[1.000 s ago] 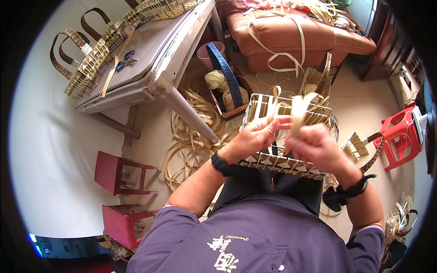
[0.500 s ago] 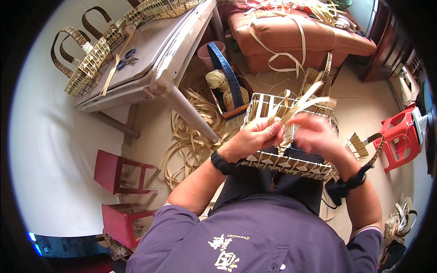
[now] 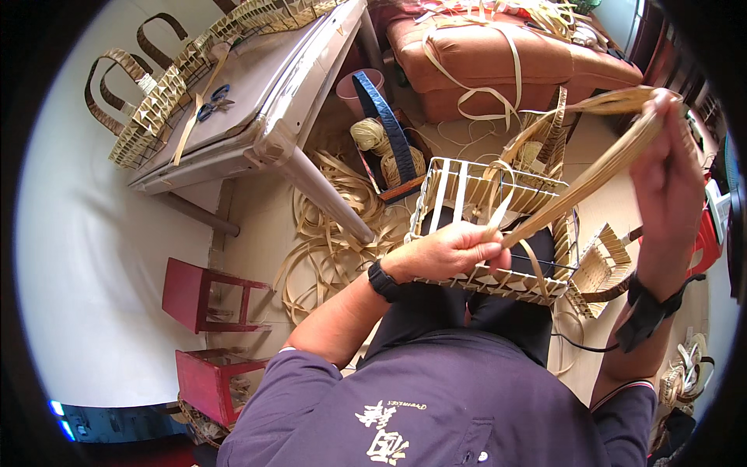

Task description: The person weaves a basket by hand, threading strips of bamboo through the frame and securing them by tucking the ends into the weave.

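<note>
A half-woven basket (image 3: 467,194) on a white wire frame rests on my lap. My left hand (image 3: 447,251) pinches the near rim of the basket where a long pale weaving strip (image 3: 583,183) enters it. My right hand (image 3: 668,183) is raised high to the right, gripping the far end of that strip and holding it taut. A black watch sits on my left wrist and a black band on my right wrist.
A grey table (image 3: 257,117) at upper left carries woven baskets (image 3: 148,117) and blue scissors (image 3: 212,101). Loose strips (image 3: 327,249) litter the floor. A box with twine balls (image 3: 381,148), an orange sofa (image 3: 498,62) and two red stools (image 3: 198,296) stand around.
My right hand has moved up and to the right, drawing the strip out long and tight. My left hand has stayed on the basket rim.
</note>
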{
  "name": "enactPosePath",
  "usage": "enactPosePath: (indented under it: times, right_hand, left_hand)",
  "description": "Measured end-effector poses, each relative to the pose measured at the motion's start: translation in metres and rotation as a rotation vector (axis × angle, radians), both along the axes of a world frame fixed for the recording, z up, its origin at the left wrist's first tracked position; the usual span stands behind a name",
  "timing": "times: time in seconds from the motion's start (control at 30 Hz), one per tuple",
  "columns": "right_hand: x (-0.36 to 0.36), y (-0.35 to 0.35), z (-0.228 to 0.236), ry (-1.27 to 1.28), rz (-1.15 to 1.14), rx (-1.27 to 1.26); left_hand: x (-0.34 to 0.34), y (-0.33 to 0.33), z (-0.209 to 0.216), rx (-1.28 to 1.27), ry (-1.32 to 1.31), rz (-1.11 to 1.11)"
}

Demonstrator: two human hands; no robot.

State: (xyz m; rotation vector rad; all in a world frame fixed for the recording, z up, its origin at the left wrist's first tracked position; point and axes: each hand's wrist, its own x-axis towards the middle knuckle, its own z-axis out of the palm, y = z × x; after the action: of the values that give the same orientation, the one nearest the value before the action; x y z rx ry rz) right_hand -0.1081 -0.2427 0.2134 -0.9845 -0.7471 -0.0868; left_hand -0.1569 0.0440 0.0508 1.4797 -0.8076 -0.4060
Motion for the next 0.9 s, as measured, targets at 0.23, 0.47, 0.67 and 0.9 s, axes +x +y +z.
enactPosePath:
  times: [0.23, 0.47, 0.67, 0.9]
  right_hand:
    - [-0.023, 0.04, -0.103, 0.361, -0.044, -0.718]
    - [-0.042, 0.071, -0.147, -0.385, -0.169, -1.163]
    - [-0.052, 0.052, -0.04, 0.17, -0.012, -0.433]
    - [0.009, -0.016, 0.004, 0.275, -0.231, 0.138]
  left_hand:
    - [0.011, 0.016, -0.031, -0.194, 0.356, 0.091]
    - [0.003, 0.018, -0.009, -0.15, 0.297, 0.095]
    - [0.008, 0.008, -0.009, -0.032, 0.191, 0.021]
    - [-0.001, 0.003, -0.004, 0.019, 0.12, 0.061]
